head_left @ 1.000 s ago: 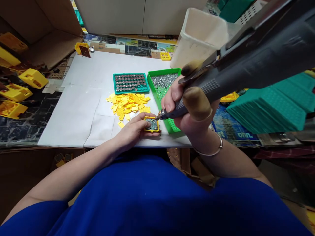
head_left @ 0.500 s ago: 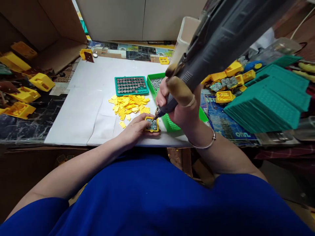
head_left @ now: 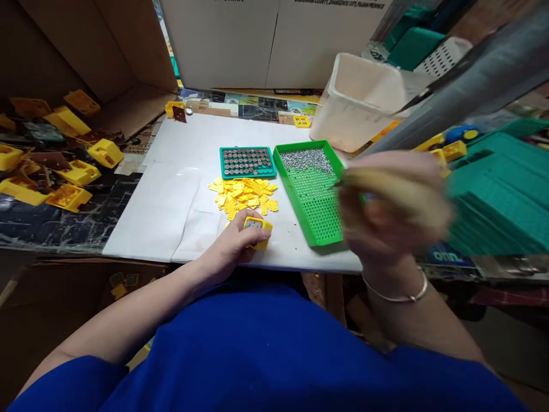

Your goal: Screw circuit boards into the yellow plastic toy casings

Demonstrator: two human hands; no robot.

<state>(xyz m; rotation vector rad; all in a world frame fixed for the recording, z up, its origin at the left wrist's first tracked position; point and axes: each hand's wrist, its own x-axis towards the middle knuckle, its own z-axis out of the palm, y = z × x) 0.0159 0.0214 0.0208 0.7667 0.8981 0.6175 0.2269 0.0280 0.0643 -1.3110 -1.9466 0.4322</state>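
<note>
Between the fingers and thumb of my left hand (head_left: 229, 243) is a small yellow plastic case (head_left: 265, 234), tilted, with a grey-green circuit board showing inside. My right hand (head_left: 392, 212), smeared by motion, grips a grey electric screwdriver (head_left: 463, 94) over the right side of the green tray (head_left: 298, 210); the tip points left. Small silvery screws (head_left: 306, 160) are heaped at the tray's far end. Just beyond my left hand lies a pile of flat yellow plastic pieces (head_left: 242, 193). Behind that pile sits a teal tray (head_left: 249, 175) holding rows of round metal discs.
A whitish plastic bin (head_left: 355, 109) stands behind the green tray. Stacked teal trays (head_left: 506, 194) occupy the right side. Yellow cases (head_left: 71, 171) lie at the left by an open cardboard box (head_left: 128, 51). White sheeting (head_left: 146, 212) covers the bench.
My right hand and the screwdriver have moved right, away from the yellow case. My left hand has tilted the case, so its side shows. The whole view has shifted.
</note>
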